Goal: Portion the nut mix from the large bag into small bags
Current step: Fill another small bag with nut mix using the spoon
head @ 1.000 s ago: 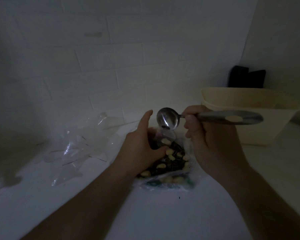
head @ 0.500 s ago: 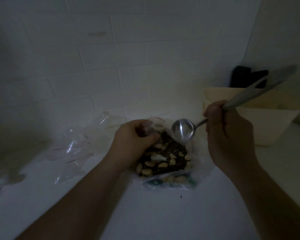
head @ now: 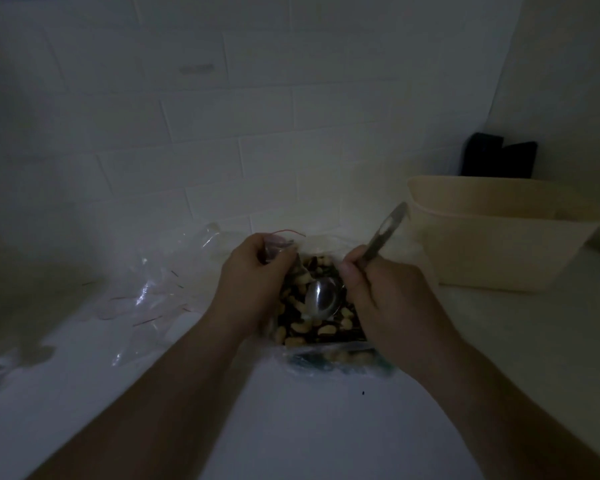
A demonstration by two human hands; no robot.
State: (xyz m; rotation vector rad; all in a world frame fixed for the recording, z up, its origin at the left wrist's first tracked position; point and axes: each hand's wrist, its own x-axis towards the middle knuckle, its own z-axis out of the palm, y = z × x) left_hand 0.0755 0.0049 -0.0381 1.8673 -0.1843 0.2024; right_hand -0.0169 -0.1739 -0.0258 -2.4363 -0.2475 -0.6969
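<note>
Dim light, grainy view. Nearest you, both forearms reach in from the bottom edge over the white counter [head: 309,427]. A small dark speck [head: 362,392] lies on the counter just in front of the bag.

Large bag [head: 326,358] sits on the counter between your hands, clear plastic, mouth open upward, its near bottom edge crumpled with a teal tint. Nut mix [head: 323,329] fills it: pale nuts among dark pieces.

Your right hand [head: 392,306] is curled round the handle of a metal scoop [head: 321,301], thumb and fingers wrapped on the shaft. The scoop's round bowl is down in the nut mix, touching it, shiny back facing up; the handle slants up and to the right, its flat end with an oval hole standing clear above your fist.

Your left hand [head: 253,282] is curled at the bag's left rim, fingertips pinching clear plastic with a thin red line along it. Whether that film is the big bag's lip or a small bag held against it, you cannot tell from here.

Left of the bag, a loose heap of small bags [head: 153,292] lies on the counter, clear, crinkled, catching glints.

Right and farther back, a cream plastic tub [head: 499,237] stands on the counter. Behind it, in the corner, a dark object [head: 499,161] sits against the white tiled wall [head: 257,116].
</note>
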